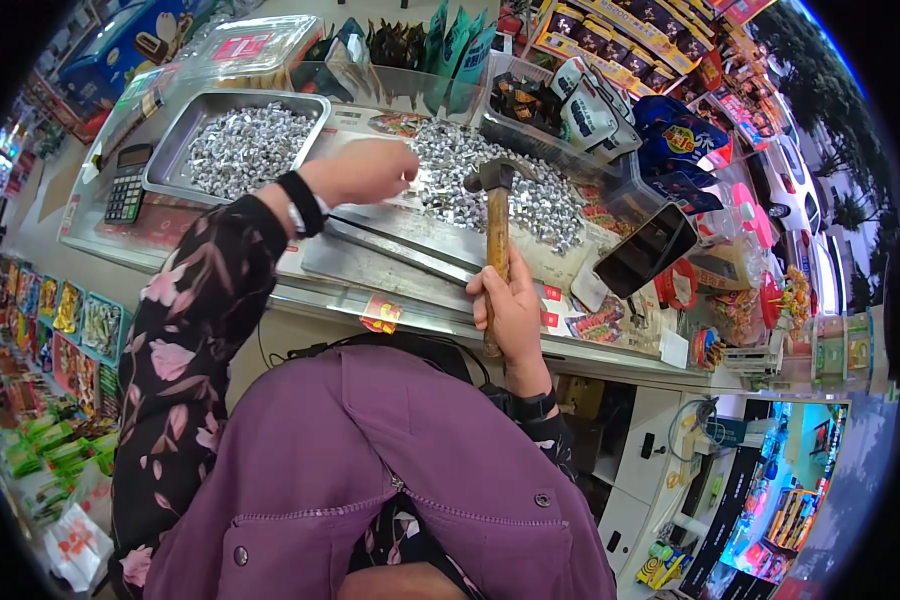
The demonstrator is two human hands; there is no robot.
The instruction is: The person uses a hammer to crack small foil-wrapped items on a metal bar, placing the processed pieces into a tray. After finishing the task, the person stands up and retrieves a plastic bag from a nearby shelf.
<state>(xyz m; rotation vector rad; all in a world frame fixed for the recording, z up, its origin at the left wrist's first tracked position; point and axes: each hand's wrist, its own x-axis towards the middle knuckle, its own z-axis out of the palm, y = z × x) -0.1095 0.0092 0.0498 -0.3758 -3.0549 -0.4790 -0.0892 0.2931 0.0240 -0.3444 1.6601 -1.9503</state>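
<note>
My right hand (512, 310) is wrapped round the wooden handle of a hammer (497, 225), whose dark metal head points away from me above the counter. My left hand (365, 170) reaches over the counter between a metal tray (155, 165) and a loose heap of small silvery metal pieces (460, 165). Its fingers are curled together at the heap's left edge; what they may hold cannot be made out. Similar small pieces (245, 145) fill much of the tray. Below my left wrist, a long metal bar (400, 250) lies slantwise on a flat metal plate (355, 268).
A calculator (128, 185) lies left of the tray. A dark-screened phone (647, 250) leans at the right, near pink-lidded jars (745, 205). Clear bins with packets (590, 105) line the counter's back. A lit screen (785, 490) stands at lower right.
</note>
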